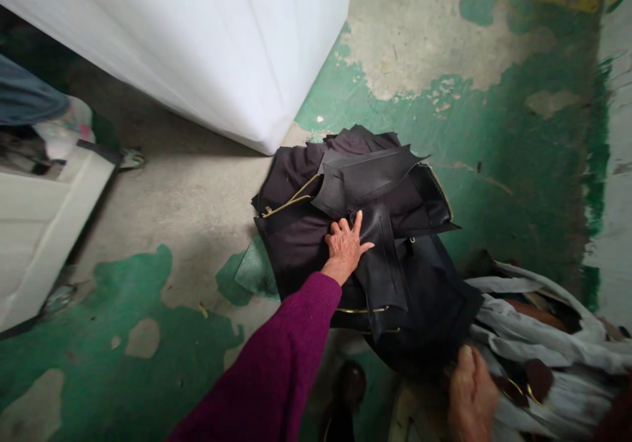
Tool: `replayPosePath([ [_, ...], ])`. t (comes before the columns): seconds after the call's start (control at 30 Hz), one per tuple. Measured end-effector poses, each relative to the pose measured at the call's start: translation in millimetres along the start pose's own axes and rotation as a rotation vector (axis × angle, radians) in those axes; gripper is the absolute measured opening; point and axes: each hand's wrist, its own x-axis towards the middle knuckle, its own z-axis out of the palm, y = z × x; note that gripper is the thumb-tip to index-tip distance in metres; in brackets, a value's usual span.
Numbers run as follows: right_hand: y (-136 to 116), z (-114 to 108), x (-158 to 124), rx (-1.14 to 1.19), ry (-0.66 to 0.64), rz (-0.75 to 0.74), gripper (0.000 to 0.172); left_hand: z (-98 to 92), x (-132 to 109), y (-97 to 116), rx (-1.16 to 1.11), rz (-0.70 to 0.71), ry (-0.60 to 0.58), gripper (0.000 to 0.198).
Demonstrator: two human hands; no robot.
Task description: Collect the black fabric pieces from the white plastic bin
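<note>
A pile of black fabric and leather-like pieces with gold zippers (365, 238) lies on the worn concrete floor. My left hand (345, 244), in a magenta sleeve, rests flat on top of the pile with fingers spread, holding nothing. My right hand (471, 396) is at the bottom edge, fingers curled at the lower corner of the black pile, next to a grey-white bag or cloth (548, 343). What the right fingers grip is partly hidden.
A large white wrapped block (212, 40) stands behind the pile. A white bench or table edge (44, 224) is at left, with another person's blue-clad leg (24, 96) beyond. The floor (494, 132) has flaking green paint. My dark shoe (350, 389) shows below.
</note>
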Motion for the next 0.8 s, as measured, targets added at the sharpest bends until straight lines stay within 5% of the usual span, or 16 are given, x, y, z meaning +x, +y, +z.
replayPosePath([
  [0.07, -28, 4, -3, -0.034, -0.02, -0.103, 0.061, 4.3, 0, 1, 0.001, 0.015, 0.042, 0.087],
  [0.17, -72, 42, 16, -0.234, -0.239, -0.536, 0.063, 9.9, 1, -5, 0.002, 0.038, 0.089, 0.088],
  [0.3, -90, 114, 49, -0.35, -0.515, -0.621, 0.06, 5.6, 4, -24, -0.047, 0.178, 0.046, 0.079],
  [0.37, -86, 130, 60, -0.408, -0.573, -0.632, 0.061, -3.0, 3, -34, -0.096, 0.252, -0.023, 0.075],
  [0.57, -103, 100, 66, -0.575, -0.628, -0.66, 0.061, -46.3, -43, -55, -0.228, 0.303, -0.172, 0.065],
  [0.7, -129, 67, 53, -0.609, -0.645, -0.687, 0.056, -67.2, -120, -94, -0.324, 0.264, -0.256, 0.065],
  [0.8, -135, 35, 25, -0.605, -0.677, -0.707, 0.05, -83.2, -195, -139, -0.407, 0.085, -0.429, 0.06],
])
